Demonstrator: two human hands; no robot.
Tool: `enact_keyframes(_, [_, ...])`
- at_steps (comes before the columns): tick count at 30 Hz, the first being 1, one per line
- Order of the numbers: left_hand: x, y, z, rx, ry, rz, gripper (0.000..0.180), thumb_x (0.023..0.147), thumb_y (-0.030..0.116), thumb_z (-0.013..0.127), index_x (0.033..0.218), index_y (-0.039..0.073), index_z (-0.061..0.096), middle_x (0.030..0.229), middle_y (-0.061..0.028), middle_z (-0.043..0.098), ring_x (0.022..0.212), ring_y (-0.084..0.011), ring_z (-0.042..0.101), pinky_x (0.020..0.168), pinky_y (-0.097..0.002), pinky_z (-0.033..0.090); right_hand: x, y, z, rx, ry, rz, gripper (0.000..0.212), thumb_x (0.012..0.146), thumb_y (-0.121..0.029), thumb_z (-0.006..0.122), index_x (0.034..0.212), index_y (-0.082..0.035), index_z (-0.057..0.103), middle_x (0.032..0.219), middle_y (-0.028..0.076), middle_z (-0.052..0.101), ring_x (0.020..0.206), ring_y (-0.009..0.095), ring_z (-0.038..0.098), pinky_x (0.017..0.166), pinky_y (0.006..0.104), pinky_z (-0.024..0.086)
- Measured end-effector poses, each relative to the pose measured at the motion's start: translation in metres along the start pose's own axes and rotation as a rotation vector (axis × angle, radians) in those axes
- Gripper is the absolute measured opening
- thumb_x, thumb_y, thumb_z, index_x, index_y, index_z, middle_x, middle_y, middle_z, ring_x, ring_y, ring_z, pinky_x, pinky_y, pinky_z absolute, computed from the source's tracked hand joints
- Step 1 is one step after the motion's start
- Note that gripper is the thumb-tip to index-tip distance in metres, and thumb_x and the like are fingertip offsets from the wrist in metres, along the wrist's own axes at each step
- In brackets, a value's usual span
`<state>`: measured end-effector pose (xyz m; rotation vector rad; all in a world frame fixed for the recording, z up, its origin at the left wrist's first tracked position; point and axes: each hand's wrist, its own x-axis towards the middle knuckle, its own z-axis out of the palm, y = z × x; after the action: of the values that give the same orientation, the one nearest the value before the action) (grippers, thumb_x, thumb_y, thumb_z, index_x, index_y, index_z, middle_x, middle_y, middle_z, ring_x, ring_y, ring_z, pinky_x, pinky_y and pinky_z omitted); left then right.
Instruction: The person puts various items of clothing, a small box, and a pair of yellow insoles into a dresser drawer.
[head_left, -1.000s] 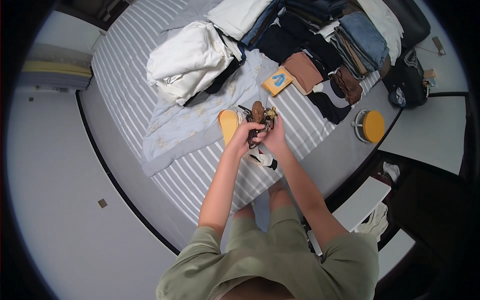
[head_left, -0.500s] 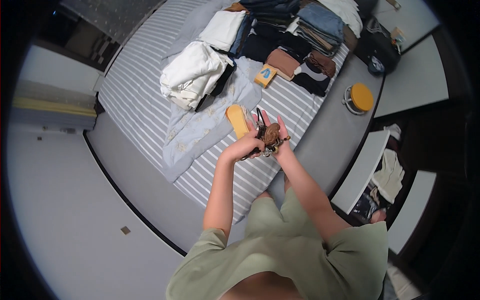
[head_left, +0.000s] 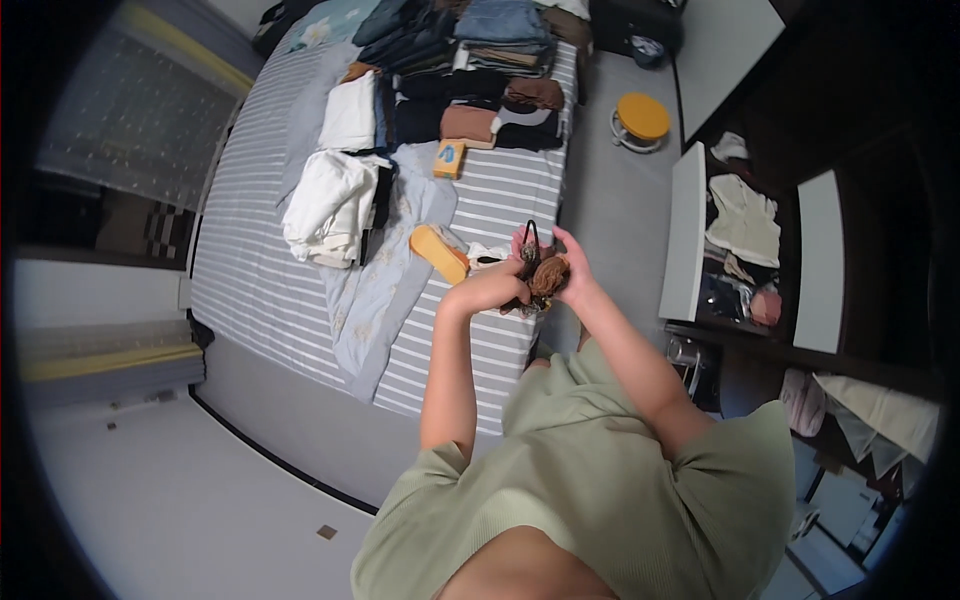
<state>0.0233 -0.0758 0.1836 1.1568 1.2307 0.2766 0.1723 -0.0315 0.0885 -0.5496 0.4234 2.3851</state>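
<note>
Over the near right part of the bed, both my hands are together around a bunch of hair ties (head_left: 530, 284), dark bands with a brown ruffled scrunchie (head_left: 549, 276) among them. My left hand (head_left: 492, 290) is closed on the bunch from the left. My right hand (head_left: 575, 272) cups it from the right, fingers pointing up. A black loop (head_left: 531, 232) stands up between the hands. Small details of the bunch are hidden by my fingers. Just left of my hands, a yellow-orange sole-shaped item (head_left: 438, 254) lies on the bed beside a small white cloth (head_left: 488, 256).
A striped bed (head_left: 470, 345) carries a heap of white clothes (head_left: 330, 210), folded jeans (head_left: 500, 22), dark folded garments and an orange box (head_left: 449, 159). A yellow-topped stool (head_left: 642, 117) stands right of the bed. Further right is an open drawer (head_left: 683, 235) with clothes.
My view has turned to the right, so the bed has shifted left and more of the wardrobe side shows. Both hands still hold the hair ties together.
</note>
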Motion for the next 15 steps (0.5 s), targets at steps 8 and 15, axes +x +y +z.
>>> enact_keyframes(8, [0.058, 0.06, 0.054, 0.187, -0.255, 0.016, 0.015, 0.065, 0.01, 0.053, 0.074, -0.003, 0.054, 0.059, -0.0026, 0.051, 0.051, -0.0103, 0.047, 0.047, -0.0249, 0.037, -0.074, -0.056, 0.004, -0.006, -0.143, -0.128, 0.025, 0.085, -0.035, 0.053, 0.096, -0.013, 0.056, 0.101, 0.008, 0.057, 0.1, 0.027, 0.052, 0.087, 0.041, 0.044])
enact_keyframes(15, [0.123, 0.093, 0.114, 0.114, -0.087, 0.015, 0.023, 0.068, 0.012, 0.052, 0.084, -0.003, 0.056, 0.063, -0.0037, 0.052, 0.053, -0.0115, 0.048, 0.046, -0.0259, 0.038, -0.138, -0.109, -0.029, -0.103, 0.051, -0.291, 0.037, 0.091, -0.037, 0.035, 0.096, -0.008, 0.059, 0.098, 0.009, 0.061, 0.092, 0.024, 0.058, 0.084, 0.0401, 0.047])
